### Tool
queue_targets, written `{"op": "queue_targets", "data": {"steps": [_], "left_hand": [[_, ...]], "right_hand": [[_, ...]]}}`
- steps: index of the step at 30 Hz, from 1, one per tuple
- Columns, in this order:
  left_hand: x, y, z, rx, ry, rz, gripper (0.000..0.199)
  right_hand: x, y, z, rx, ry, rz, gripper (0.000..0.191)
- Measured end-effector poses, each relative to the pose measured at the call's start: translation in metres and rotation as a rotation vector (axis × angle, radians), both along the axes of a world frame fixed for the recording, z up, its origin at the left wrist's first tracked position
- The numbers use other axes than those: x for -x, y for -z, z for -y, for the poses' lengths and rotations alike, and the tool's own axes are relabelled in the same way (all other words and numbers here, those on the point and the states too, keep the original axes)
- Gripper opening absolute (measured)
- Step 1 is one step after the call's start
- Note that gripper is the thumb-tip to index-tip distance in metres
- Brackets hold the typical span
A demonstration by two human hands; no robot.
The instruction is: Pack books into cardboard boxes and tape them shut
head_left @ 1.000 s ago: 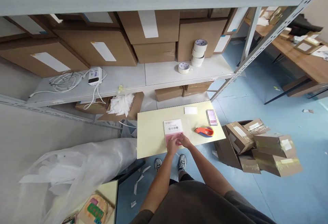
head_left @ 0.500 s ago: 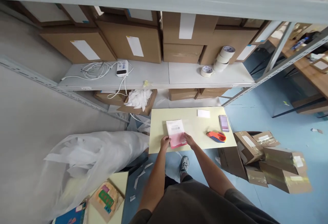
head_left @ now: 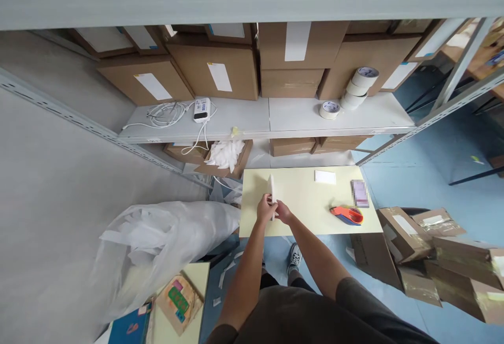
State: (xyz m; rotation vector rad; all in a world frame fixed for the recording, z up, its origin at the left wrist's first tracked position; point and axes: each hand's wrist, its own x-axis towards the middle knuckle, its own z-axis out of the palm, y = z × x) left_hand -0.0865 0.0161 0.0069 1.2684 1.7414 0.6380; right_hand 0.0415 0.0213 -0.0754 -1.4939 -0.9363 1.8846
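Observation:
A thin book point(head_left: 271, 184) is held upright on edge over the pale yellow table point(head_left: 299, 191), its white page edge facing me. My left hand point(head_left: 265, 209) is closed around its left side. My right hand point(head_left: 282, 211) grips the lower right side, fingers partly hidden behind the book. On the table to the right lie a white card point(head_left: 325, 177), a blurred purple rectangular item point(head_left: 359, 193) and an orange and blue tape dispenser point(head_left: 347, 215).
A grey shelf point(head_left: 236, 123) behind carries cardboard boxes point(head_left: 232, 76), tape rolls point(head_left: 329, 109) and a white power strip point(head_left: 202, 109). A big plastic bag point(head_left: 185, 223) stands left. Cardboard boxes point(head_left: 409, 233) lie right. Lower left, books point(head_left: 179, 304) rest on another table.
The book has turned from lying cover-up, pink and white, to standing on edge, and both hands have come closer together around it. The view has shifted slightly left.

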Motion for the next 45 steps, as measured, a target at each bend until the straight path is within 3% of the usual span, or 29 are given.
{"op": "queue_targets", "data": {"steps": [3, 9, 12, 14, 21, 25, 39, 45], "left_hand": [[-0.032, 0.003, -0.006, 0.020, 0.084, -0.103, 0.047], [-0.100, 0.039, -0.007, 0.184, 0.174, -0.130, 0.055], [-0.114, 0.052, -0.001, 0.187, 0.198, -0.103, 0.057], [-0.110, 0.057, 0.003, 0.157, 0.190, -0.095, 0.052], [-0.040, 0.067, 0.018, 0.087, 0.044, -0.223, 0.049], [0.004, 0.072, 0.019, 0.088, 0.026, -0.136, 0.048], [0.131, 0.073, -0.037, 0.018, 0.065, 0.098, 0.045], [0.168, 0.063, -0.021, -0.042, 0.000, 0.103, 0.043]], "right_hand": [[-0.019, 0.001, 0.002, 0.107, 0.078, 0.001, 0.056], [-0.090, 0.009, 0.032, 0.098, 0.534, 0.133, 0.067], [-0.119, 0.012, 0.045, 0.063, 0.539, 0.217, 0.068], [-0.127, 0.012, 0.046, 0.043, 0.489, 0.222, 0.065], [-0.110, 0.012, 0.032, 0.105, 0.350, 0.117, 0.060], [-0.090, 0.014, 0.024, 0.100, 0.327, 0.081, 0.062], [0.030, 0.011, -0.056, -0.002, 0.226, 0.044, 0.078], [0.047, -0.003, -0.037, -0.043, 0.288, 0.154, 0.091]]}}
